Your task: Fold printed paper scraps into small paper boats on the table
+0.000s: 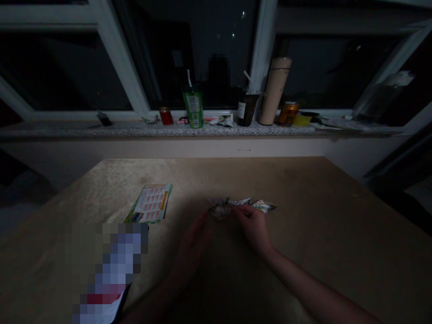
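On the table lies a small row of folded printed paper pieces. My right hand point(253, 225) pinches the near edge of the middle folded paper piece point(240, 201) with thumb and fingertips. Just beyond its knuckles rests another folded paper piece point(263, 206), pointed at its right end. At the left of the row is a crumpled-looking folded paper point(219, 209), dim in shadow. Beside it my left hand point(195, 234) is held with fingers stretched out, its tips close to that paper's left edge; whether they touch it I cannot tell.
A stack of printed leaflets point(151, 202) lies left on the wooden table point(303, 180), with a blurred-out, device-like object point(118, 265) nearer me. Along the windowsill point(128, 130) stand a green cup point(194, 110), a dark cup point(247, 108), a tall flask point(275, 92) and an orange can point(288, 114).
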`<state>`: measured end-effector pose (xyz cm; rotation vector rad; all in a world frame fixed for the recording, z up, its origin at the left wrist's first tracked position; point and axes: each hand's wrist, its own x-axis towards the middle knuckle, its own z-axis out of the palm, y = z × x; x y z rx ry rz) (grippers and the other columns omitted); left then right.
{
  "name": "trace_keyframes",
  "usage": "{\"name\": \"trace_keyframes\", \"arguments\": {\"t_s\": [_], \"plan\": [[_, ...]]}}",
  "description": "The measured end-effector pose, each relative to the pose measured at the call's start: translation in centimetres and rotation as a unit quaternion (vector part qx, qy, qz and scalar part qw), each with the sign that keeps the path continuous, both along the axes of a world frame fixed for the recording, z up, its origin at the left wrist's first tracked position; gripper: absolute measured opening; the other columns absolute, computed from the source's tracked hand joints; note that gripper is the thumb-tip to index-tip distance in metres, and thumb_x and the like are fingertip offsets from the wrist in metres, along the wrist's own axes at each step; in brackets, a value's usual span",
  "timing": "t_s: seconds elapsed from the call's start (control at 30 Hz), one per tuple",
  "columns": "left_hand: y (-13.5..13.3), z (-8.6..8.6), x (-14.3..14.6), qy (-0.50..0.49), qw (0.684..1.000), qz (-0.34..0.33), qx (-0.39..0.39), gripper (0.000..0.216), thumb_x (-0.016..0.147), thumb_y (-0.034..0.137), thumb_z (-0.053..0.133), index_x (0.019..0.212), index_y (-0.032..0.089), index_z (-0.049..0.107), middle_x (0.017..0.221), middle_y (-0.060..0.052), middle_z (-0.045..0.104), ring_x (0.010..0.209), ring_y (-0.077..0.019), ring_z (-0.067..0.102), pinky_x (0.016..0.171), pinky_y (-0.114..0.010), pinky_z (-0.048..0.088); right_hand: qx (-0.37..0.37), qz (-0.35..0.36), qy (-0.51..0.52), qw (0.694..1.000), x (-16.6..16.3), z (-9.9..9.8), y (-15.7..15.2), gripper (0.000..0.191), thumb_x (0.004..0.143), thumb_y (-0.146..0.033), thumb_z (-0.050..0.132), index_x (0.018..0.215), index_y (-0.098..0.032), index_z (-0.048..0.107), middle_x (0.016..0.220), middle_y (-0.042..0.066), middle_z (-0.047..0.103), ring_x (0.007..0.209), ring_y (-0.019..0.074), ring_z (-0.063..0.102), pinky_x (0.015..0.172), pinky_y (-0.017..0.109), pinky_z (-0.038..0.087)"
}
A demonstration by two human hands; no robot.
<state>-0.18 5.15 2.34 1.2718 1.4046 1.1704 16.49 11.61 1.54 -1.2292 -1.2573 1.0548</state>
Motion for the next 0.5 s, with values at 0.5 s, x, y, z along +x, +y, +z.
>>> {"name": "trace_keyframes", "arguments": {"t_s": [0.5], "plan": [[0.2,-0.3,0.0,-0.023,1.0,-0.01,-0.005,0.055,0.085,0.036,0.052,0.137,0.022,0.042,0.145,-0.005,0.041,0.133,-0.023,0.035,0.11,-0.039,0.027,-0.004,-0.016,-0.011,1.0,-0.4,-1.0,1.1,0.036,0.069,-0.05,0.067,0.071,-0.015,0.067,0.062,0.006,0.067,0.053,0.0184,0.057,0.046,0.025,0.037]]}}
